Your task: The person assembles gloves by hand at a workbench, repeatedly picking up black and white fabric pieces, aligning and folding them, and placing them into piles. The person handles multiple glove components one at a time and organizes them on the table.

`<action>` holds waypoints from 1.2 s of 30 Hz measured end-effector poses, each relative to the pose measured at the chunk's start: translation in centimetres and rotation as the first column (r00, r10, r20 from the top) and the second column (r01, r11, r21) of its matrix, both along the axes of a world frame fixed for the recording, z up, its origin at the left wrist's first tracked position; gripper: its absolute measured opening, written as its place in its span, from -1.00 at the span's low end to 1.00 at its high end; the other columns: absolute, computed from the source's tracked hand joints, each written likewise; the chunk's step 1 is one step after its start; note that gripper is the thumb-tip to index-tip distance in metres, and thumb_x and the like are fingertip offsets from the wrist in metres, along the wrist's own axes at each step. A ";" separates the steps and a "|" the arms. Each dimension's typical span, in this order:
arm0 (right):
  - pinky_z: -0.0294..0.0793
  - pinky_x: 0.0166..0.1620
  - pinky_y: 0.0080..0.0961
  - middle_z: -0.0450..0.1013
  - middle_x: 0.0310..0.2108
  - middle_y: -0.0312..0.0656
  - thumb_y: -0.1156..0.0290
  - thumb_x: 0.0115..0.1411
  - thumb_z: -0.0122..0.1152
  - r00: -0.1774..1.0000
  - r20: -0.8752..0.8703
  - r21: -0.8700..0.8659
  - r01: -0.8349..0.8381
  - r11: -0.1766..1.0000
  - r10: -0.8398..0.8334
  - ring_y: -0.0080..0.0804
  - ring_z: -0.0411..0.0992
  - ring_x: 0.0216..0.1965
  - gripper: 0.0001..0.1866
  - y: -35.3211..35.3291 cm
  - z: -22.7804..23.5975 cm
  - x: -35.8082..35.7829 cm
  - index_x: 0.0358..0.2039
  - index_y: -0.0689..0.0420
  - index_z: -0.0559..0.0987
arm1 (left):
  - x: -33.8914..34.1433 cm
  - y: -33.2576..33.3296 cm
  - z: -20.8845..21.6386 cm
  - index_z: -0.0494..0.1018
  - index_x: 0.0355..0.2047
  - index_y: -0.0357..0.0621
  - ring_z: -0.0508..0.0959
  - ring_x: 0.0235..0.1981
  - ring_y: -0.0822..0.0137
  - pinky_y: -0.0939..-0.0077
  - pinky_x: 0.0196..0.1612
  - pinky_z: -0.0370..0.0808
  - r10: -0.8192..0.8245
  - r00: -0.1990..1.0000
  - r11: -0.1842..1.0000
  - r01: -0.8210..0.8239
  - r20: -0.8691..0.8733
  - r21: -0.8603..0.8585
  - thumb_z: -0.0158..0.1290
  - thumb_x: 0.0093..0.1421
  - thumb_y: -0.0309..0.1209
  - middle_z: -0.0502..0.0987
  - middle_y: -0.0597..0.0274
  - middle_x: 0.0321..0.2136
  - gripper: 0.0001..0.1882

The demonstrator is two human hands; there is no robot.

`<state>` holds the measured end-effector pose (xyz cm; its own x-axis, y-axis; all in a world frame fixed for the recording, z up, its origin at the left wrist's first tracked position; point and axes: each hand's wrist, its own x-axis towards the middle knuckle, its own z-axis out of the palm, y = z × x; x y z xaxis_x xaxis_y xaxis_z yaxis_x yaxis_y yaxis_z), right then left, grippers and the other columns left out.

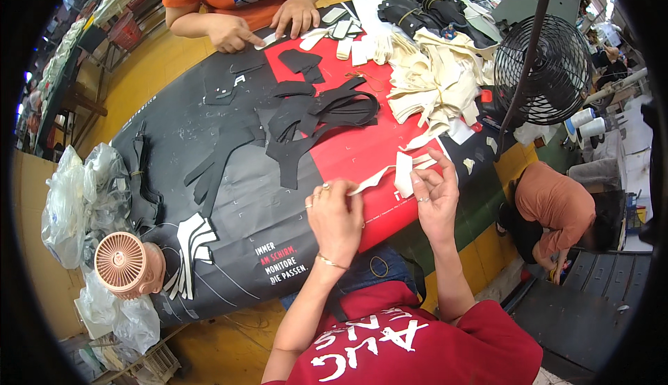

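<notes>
Both hands work a cream strip [379, 174] above the desk [243, 197]: left hand [336, 217] fingers pinch its near end, right hand [433, 197] fingers grip the far, wider end, its length running left-right

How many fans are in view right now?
2. A small pink fan sits at the table's left end beside plastic bags; a large black fan stands at the far right. Others may be hidden.

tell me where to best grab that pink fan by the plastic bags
Probably by its rounded body, behind the grille. The pink fan lies at the table's left end, its grille facing up, plastic bags crowding its left, so come from above or the right.
</notes>
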<state>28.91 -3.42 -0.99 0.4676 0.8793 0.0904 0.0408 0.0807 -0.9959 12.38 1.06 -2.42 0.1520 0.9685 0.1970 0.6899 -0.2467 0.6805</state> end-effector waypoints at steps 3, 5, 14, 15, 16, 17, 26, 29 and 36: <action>0.53 -0.12 -0.57 0.58 -0.27 -0.07 0.58 0.36 0.12 1.000 -0.013 0.033 0.005 0.999 -0.004 -0.47 0.58 -0.24 -0.46 -0.2 0.4 0.0 0.29 0.25 0.19 | -1.7 0.7 0.7 0.56 -0.36 -0.28 0.48 -0.60 0.47 0.53 -0.48 0.41 0.079 0.946 0.997 -0.067 0.313 -0.049 0.22 0.15 -0.56 0.58 0.17 -0.58 -0.93; 0.53 -0.15 -0.55 0.58 -0.28 -0.08 0.58 0.35 0.13 0.996 0.075 0.050 0.035 0.998 -0.039 -0.48 0.58 -0.25 -0.54 -0.2 0.8 -0.1 0.23 0.26 0.29 | -2.8 0.9 1.3 0.59 -0.29 -0.29 0.46 -0.57 0.48 0.55 -0.46 0.40 0.163 0.916 0.985 -0.129 0.366 -0.118 0.23 0.18 -0.52 0.58 0.22 -0.55 -0.88; 0.55 -0.35 -0.54 0.55 -0.37 -0.11 0.62 0.25 0.19 0.759 0.645 0.050 -0.160 0.986 0.091 -0.43 0.57 -0.41 -0.77 -0.6 2.2 -2.4 -0.07 0.29 0.60 | -2.4 0.5 0.8 0.57 -0.18 -0.37 0.48 -0.51 0.63 0.71 -0.47 0.40 0.176 0.848 0.965 -0.049 0.500 -0.257 0.21 0.23 -0.54 0.63 0.29 -0.45 -0.82; 0.56 -0.34 -0.52 0.55 -0.37 -0.12 0.63 0.25 0.18 0.784 0.605 0.013 -0.183 0.983 0.138 -0.44 0.57 -0.41 -0.78 -0.8 2.4 -2.6 -0.08 0.30 0.61 | -2.4 0.4 0.7 0.55 -0.11 -0.37 0.52 -0.47 0.60 0.71 -0.45 0.43 0.167 0.849 0.964 -0.033 0.502 -0.264 0.22 0.23 -0.55 0.64 0.26 -0.37 -0.76; 0.57 -0.33 -0.51 0.54 -0.36 -0.12 0.64 0.25 0.17 0.810 0.554 -0.033 -0.208 0.978 0.191 -0.45 0.58 -0.40 -0.78 -1.0 2.5 -2.7 -0.09 0.31 0.61 | -2.4 0.4 0.6 0.53 -0.06 -0.36 0.54 -0.42 0.56 0.70 -0.44 0.45 0.149 0.840 0.965 -0.007 0.522 -0.264 0.21 0.24 -0.54 0.63 0.21 -0.30 -0.72; 0.61 -0.27 -0.50 0.51 -0.26 -0.12 0.70 0.24 0.13 0.877 0.400 -0.118 -0.240 0.964 0.267 -0.46 0.57 -0.32 -0.75 -1.4 2.8 -2.7 -0.07 0.36 0.61 | -2.4 0.5 0.4 0.51 -0.01 -0.35 0.56 -0.37 0.52 0.69 -0.43 0.46 0.131 0.830 0.965 0.019 0.542 -0.263 0.20 0.24 -0.53 0.63 0.17 -0.24 -0.69; 0.58 -0.19 -0.54 0.44 -0.10 -0.09 0.58 0.24 0.28 0.967 0.078 -0.108 -0.234 0.966 0.243 -0.44 0.56 -0.20 -0.71 -1.0 5.3 -3.4 -0.02 0.28 0.63 | -4.0 -0.6 2.4 0.41 0.18 -0.28 0.62 -0.05 0.27 0.49 -0.06 0.55 -0.153 0.851 0.980 0.197 0.502 -0.035 0.17 0.28 -0.46 0.56 -0.02 0.02 -0.53; 0.43 -0.37 -0.51 0.47 -0.23 -0.11 0.42 0.18 0.40 0.863 0.486 -0.153 -0.066 0.986 0.134 -0.43 0.50 -0.41 -0.89 -0.4 5.4 -4.8 -0.30 0.17 0.70 | -4.9 -3.0 3.5 0.50 0.07 -0.30 0.63 -0.33 0.50 0.60 -0.23 0.55 -0.105 0.690 0.847 0.440 0.716 -0.299 0.14 0.33 -0.41 0.67 0.20 -0.27 -0.66; 0.35 -0.53 -0.49 0.48 -0.59 -0.22 0.27 0.28 0.33 0.874 0.008 -0.410 -0.440 0.799 0.486 -0.55 0.45 -0.60 -0.72 0.6 2.7 -9.0 -0.39 0.24 0.58 | -13.0 -2.7 5.4 0.59 -0.17 -0.27 0.62 -0.43 0.16 0.35 -0.34 0.53 0.086 0.996 0.992 -0.086 -0.006 -0.096 0.20 0.22 -0.50 0.62 0.11 -0.40 -0.82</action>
